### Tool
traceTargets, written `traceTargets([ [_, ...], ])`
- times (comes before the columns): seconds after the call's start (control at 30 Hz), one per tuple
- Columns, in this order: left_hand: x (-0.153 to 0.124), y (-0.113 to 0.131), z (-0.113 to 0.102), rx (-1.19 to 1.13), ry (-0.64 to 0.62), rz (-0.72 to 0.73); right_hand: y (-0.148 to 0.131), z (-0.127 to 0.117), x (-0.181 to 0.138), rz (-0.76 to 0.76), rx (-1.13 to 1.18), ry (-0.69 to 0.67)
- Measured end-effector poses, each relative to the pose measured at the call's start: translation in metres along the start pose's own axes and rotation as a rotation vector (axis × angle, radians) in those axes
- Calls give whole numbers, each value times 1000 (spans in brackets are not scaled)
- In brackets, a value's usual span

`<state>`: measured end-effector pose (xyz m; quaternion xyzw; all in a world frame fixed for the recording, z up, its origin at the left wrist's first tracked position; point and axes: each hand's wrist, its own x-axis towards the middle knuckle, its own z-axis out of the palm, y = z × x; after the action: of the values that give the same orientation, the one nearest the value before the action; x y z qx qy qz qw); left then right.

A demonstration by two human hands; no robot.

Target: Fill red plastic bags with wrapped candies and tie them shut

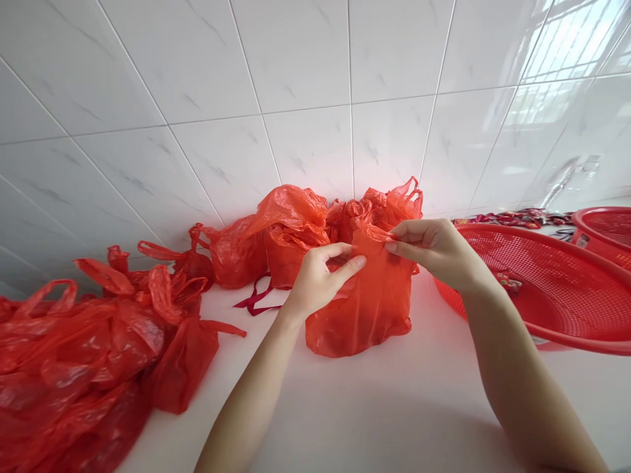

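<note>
A red plastic bag (367, 309) stands upright on the white counter (384, 407), its lower part bulging with something I cannot make out. My left hand (320, 276) pinches the bag's top edge between thumb and fingers. My right hand (434, 249) pinches the same edge a little to the right. Both hands are closed on the thin plastic, and the edge runs between them.
Several filled red bags (276, 236) stand behind against the tiled wall. A heap of red bags (89, 341) lies at the left. A large red mesh basket (557, 289) sits at the right, with another (608, 230) behind it. A dark red ribbon (256, 299) lies on the counter.
</note>
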<state>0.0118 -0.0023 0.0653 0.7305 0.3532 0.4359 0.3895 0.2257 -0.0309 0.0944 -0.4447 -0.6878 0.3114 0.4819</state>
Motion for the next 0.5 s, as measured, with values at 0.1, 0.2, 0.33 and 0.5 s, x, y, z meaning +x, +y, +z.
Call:
traceTargets([
  [0.1,1,-2,0,-62,9,-10,2,-1,0,13,0,37],
  [0.2,1,-2,-3,-65,9,-14,3,-1,1,7,12,26],
  [0.33,-2,2,-4,65,-6,25,4,0,1,2,19,22],
  [0.5,-4,4,-3,225,-88,-15,4,-1,1,-8,11,45],
])
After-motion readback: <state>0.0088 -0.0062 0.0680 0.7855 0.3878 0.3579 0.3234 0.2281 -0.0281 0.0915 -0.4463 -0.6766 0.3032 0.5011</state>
